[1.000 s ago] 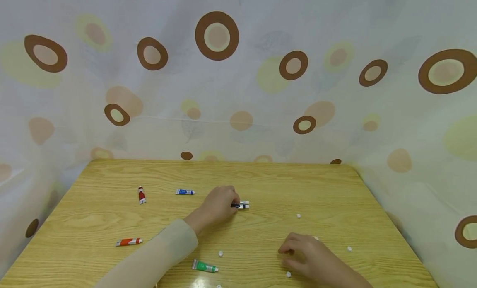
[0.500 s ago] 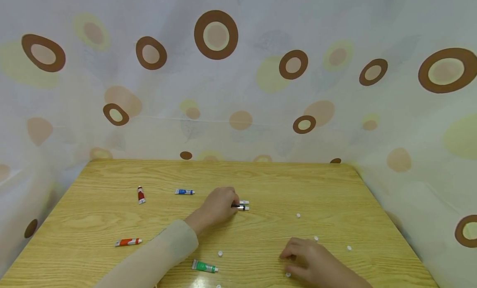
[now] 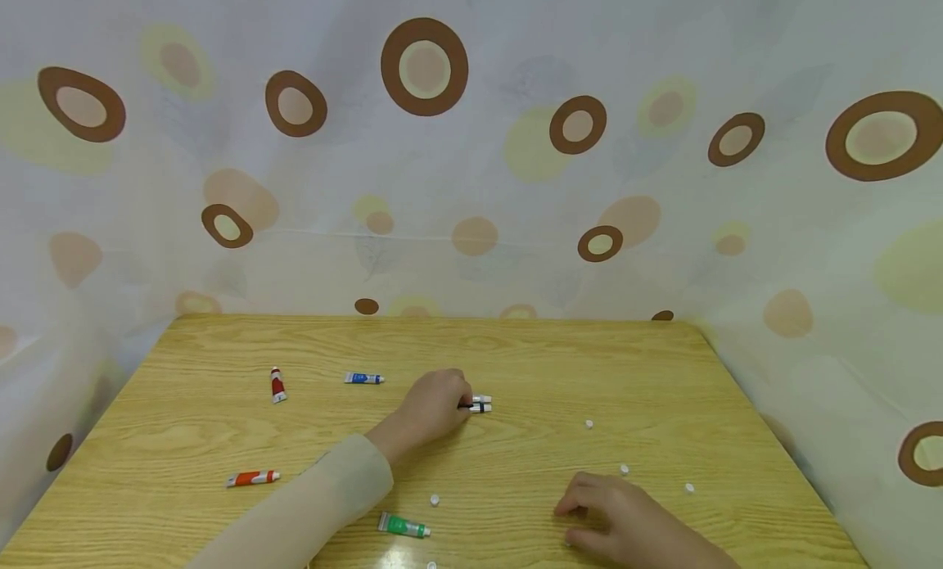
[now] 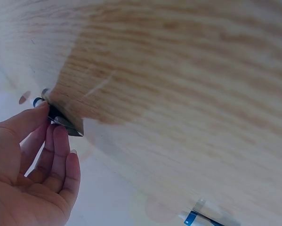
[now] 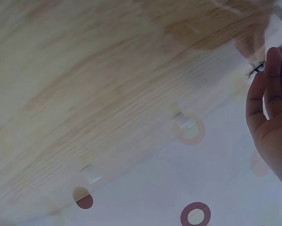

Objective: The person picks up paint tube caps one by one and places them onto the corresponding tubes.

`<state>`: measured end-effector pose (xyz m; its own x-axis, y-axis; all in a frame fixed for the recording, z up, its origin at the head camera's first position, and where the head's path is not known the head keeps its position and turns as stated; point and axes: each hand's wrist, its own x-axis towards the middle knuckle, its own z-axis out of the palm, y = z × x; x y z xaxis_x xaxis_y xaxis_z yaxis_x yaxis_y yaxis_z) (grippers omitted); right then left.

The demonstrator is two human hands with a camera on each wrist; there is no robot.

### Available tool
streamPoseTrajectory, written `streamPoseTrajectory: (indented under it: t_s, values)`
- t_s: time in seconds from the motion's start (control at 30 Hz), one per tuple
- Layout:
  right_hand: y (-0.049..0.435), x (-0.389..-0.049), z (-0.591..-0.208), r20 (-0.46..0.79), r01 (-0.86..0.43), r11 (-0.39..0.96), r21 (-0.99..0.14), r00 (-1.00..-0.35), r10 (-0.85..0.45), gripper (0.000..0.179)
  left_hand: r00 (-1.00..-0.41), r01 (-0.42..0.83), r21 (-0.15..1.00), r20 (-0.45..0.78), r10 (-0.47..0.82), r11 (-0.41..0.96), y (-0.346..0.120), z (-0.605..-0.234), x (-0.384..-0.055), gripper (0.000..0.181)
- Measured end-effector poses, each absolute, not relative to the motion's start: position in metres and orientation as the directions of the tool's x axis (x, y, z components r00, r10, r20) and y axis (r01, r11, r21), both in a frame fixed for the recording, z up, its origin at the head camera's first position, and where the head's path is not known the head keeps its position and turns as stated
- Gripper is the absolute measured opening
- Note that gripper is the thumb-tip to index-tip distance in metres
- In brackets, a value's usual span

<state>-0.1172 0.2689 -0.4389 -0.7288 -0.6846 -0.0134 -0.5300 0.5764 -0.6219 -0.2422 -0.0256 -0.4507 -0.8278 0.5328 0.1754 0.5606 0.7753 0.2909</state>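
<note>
In the head view my left hand [image 3: 433, 407] is at the middle of the table, its thumb and fingers pinching a dark paint tube [image 3: 480, 408]. The left wrist view shows that dark tube [image 4: 60, 117] between thumb and fingertips. Right beside it lies a second tube with a white end [image 3: 482, 399], mostly behind the hand. My right hand [image 3: 615, 512] rests low over the table at front right, fingers loosely bent and holding nothing. A small white cap [image 3: 568, 543] peeks out by its thumb. In the right wrist view this hand [image 5: 275, 101] shows with relaxed fingers.
A blue tube [image 3: 364, 378], a dark red tube [image 3: 277, 385], an orange-red tube [image 3: 253, 478] and a green tube [image 3: 403, 526] lie spread on the wooden table [image 3: 530, 356]. Several white caps, one near the green tube [image 3: 435, 500], are scattered about. A patterned curtain [image 3: 471, 176] surrounds the table.
The dark tube's end swung slightly away from its neighbour, then back beside it. My right hand has shifted a little to the right, now covering most of the cap by its thumb.
</note>
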Motion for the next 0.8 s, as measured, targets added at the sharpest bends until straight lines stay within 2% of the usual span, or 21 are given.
streamPoseTrajectory:
  t_s: [0.17,0.33,0.6,0.8]
  values:
    - [0.271,-0.116,-0.440,0.041,-0.572,0.523,-0.632,-0.698,-0.715,0.014,-0.828,0.560,0.285,0.173,0.533,0.778,-0.025,-0.451,-0.243,0.008]
    - [0.274,-0.118,-0.445,0.001,-0.569,0.499,-0.653,-0.660,-0.752,0.015,-0.830,0.558,0.282,0.167,0.532,0.781,-0.024,-0.450,-0.242,0.008]
    - [0.273,-0.118,-0.454,0.085,-0.686,0.469,-0.556,-0.608,-0.789,0.011,-0.828,0.560,0.272,0.167,0.534,0.783,-0.023,-0.449,-0.241,0.010]
    - [0.272,-0.119,-0.459,0.107,-0.705,0.450,-0.548,-0.593,-0.798,0.011,-0.824,0.566,0.267,0.169,0.541,0.780,-0.023,-0.448,-0.241,0.007]
